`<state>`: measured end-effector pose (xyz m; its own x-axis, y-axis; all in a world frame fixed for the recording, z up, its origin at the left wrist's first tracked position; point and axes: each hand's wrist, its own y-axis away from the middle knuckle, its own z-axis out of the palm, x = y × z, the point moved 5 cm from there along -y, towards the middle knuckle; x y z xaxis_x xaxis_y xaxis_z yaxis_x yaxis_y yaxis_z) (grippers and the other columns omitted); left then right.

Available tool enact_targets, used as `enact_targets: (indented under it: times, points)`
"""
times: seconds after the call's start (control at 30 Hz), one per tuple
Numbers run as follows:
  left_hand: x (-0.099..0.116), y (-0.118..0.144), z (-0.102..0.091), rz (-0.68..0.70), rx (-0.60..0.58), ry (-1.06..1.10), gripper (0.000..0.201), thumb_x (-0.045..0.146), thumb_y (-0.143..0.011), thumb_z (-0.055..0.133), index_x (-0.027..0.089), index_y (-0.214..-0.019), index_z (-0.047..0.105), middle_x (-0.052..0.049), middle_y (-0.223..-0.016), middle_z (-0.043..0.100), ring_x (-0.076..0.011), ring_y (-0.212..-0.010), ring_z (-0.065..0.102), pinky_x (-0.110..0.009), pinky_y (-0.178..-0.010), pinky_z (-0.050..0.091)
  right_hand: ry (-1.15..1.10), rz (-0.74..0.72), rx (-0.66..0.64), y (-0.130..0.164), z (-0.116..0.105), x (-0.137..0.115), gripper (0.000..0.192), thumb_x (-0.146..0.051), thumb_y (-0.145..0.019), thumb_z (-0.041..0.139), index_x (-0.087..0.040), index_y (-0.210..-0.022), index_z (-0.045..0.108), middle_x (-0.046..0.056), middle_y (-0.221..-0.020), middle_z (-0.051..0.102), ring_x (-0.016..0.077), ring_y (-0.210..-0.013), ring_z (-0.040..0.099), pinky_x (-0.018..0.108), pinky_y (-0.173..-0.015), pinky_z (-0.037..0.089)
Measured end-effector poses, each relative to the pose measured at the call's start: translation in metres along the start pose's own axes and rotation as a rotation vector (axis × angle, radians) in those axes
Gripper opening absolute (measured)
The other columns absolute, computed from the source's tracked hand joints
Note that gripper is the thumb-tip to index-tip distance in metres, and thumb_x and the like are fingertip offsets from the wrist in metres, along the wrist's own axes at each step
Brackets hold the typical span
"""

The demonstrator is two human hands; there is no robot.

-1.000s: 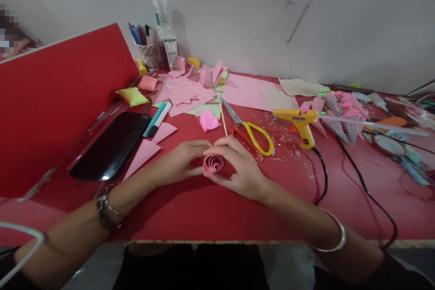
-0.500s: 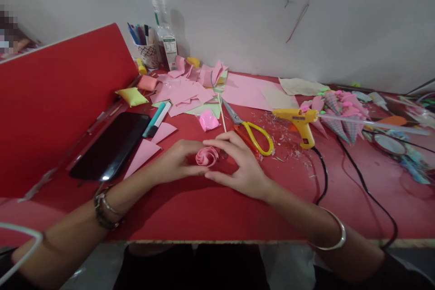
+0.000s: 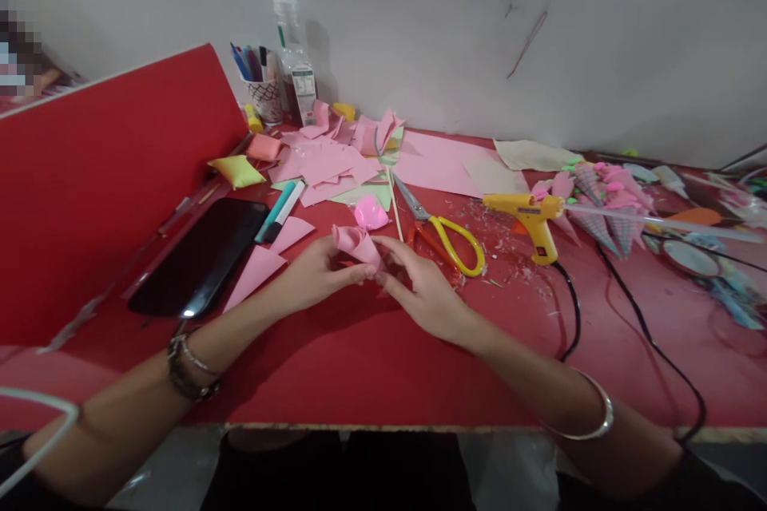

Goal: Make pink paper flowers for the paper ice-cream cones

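Between both hands is a rolled pink paper cone [image 3: 358, 246], tilted so its wide, coiled end points up and to the left. My left hand [image 3: 320, 271] is closed around the wide end, with the thumb along the near side. The fingertips of my right hand [image 3: 423, 287] pinch the narrow tip, which they partly hide. Just beyond the cone lies a small bright pink packet [image 3: 371, 212]. Scissors with yellow and red handles [image 3: 456, 246] rest to the right of it, beside a thin stick [image 3: 395, 204].
A phone [image 3: 200, 259], markers [image 3: 280, 211] and pink paper pieces [image 3: 256, 271] lie left. Pink scraps [image 3: 327, 160] pile up at the back, near a pen cup [image 3: 264, 100] and bottle [image 3: 300, 72]. A yellow glue gun [image 3: 530, 219] with a cord and several finished cones [image 3: 605, 204] are right.
The paper cone has tipped over: its coiled end faced me before and now points up-left, showing its side. My right fingers have moved from the coiled rim down to the tip.
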<state>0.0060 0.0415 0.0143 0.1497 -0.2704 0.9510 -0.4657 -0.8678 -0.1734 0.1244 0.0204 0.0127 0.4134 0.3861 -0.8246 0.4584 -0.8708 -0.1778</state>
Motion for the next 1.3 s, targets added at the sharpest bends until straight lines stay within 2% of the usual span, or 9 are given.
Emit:
enact_targets:
  times: [0.1,0.23,0.5,0.63,0.73,0.87,0.97,1.17,1.3]
  points:
    - [-0.003,-0.002,-0.006,-0.016,0.064,0.022,0.017,0.028,-0.068,0.055,0.016,-0.079,0.053,0.001,-0.067,0.058,-0.0102,-0.057,0.055,-0.023,-0.057,0.048,0.066,0.018,0.075,-0.001,-0.005,0.004,0.031,-0.020,-0.081,0.043,-0.015,-0.112,0.044,0.007,-0.090,0.059,0.0154,-0.080,0.057,0.032,-0.071,0.048]
    - [-0.003,-0.002,-0.021,0.030,0.258,-0.002,0.019,0.028,-0.074,0.048,0.017,-0.089,0.050,-0.001,-0.080,0.056,-0.0082,-0.059,0.054,-0.022,-0.057,0.048,0.062,0.017,0.103,-0.002,-0.007,0.009,0.025,-0.018,-0.081,0.042,-0.015,-0.105,0.048,0.006,-0.087,0.059,0.0133,-0.074,0.057,0.029,-0.068,0.047]
    - [0.007,0.001,-0.030,0.099,0.354,-0.092,0.013,0.028,-0.072,0.052,0.017,-0.072,0.057,-0.001,-0.074,0.059,-0.0091,-0.059,0.052,-0.021,-0.057,0.045,0.067,0.033,0.073,-0.002,-0.009,0.007,0.022,-0.020,-0.081,0.042,-0.014,-0.101,0.050,0.004,-0.080,0.058,0.0084,-0.056,0.052,0.026,-0.057,0.045]
    - [0.003,0.002,-0.031,0.142,0.343,-0.013,0.025,0.038,-0.076,0.047,0.017,-0.076,0.060,-0.004,-0.080,0.060,-0.0099,-0.060,0.053,-0.024,-0.058,0.046,0.028,0.039,0.080,-0.004,-0.011,0.006,0.024,-0.022,-0.081,0.041,-0.012,-0.102,0.050,0.003,-0.079,0.057,0.0070,-0.051,0.049,0.024,-0.054,0.044]
    - [0.003,0.003,-0.032,0.173,0.326,-0.041,0.024,0.035,-0.079,0.045,0.017,-0.077,0.062,-0.003,-0.082,0.061,-0.0097,-0.062,0.052,-0.024,-0.061,0.046,0.027,0.041,0.072,-0.004,-0.011,0.007,0.026,-0.022,-0.081,0.040,-0.011,-0.102,0.050,0.003,-0.077,0.057,0.0077,-0.053,0.050,0.025,-0.055,0.044]
    - [0.008,0.002,-0.032,0.193,0.305,-0.101,0.023,0.029,-0.080,0.044,0.018,-0.076,0.064,-0.003,-0.084,0.062,-0.0100,-0.064,0.052,-0.023,-0.062,0.046,0.076,0.011,0.104,-0.003,-0.013,0.009,0.025,-0.023,-0.081,0.041,-0.014,-0.102,0.052,0.006,-0.086,0.060,0.0116,-0.068,0.055,0.027,-0.063,0.045]
    - [0.007,0.001,-0.032,0.182,0.283,-0.084,0.024,0.026,-0.080,0.044,0.017,-0.075,0.065,-0.003,-0.083,0.061,-0.0093,-0.063,0.052,-0.022,-0.062,0.046,0.089,-0.011,0.114,-0.003,-0.014,0.009,0.025,-0.023,-0.080,0.043,-0.014,-0.101,0.053,0.007,-0.092,0.061,0.0133,-0.079,0.056,0.028,-0.069,0.045]
    - [-0.002,-0.002,-0.029,0.095,0.237,0.054,0.022,0.028,-0.077,0.047,0.016,-0.075,0.065,-0.002,-0.074,0.057,-0.0086,-0.060,0.051,-0.021,-0.059,0.047,0.096,-0.056,0.114,-0.003,-0.013,0.005,0.022,-0.023,-0.080,0.045,-0.014,-0.096,0.057,0.006,-0.089,0.063,0.0131,-0.078,0.057,0.028,-0.072,0.045]
    - [0.001,-0.001,-0.027,0.098,0.216,0.022,0.020,0.027,-0.076,0.048,0.016,-0.076,0.065,-0.003,-0.077,0.057,-0.0087,-0.062,0.052,-0.021,-0.059,0.047,0.113,-0.061,0.123,-0.003,-0.014,0.004,0.023,-0.023,-0.081,0.044,-0.013,-0.098,0.056,0.007,-0.090,0.062,0.0139,-0.080,0.057,0.030,-0.073,0.045]
